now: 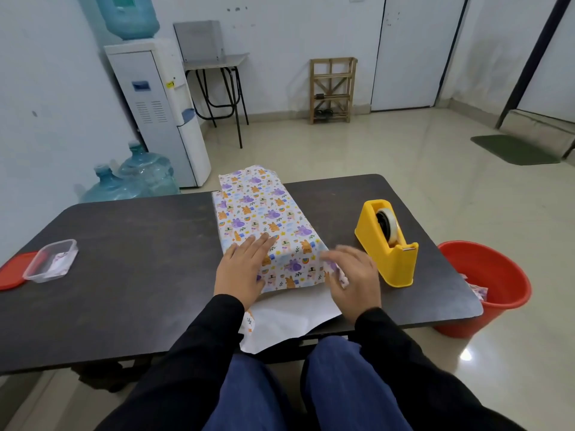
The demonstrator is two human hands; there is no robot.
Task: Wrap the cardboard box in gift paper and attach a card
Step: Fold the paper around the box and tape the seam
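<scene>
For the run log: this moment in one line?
stage: near-end fold | left hand: flat on cartoon-printed paper-wrapped box | right hand: at near-right paper flap, grip blurred | yellow tape dispenser: untouched
</scene>
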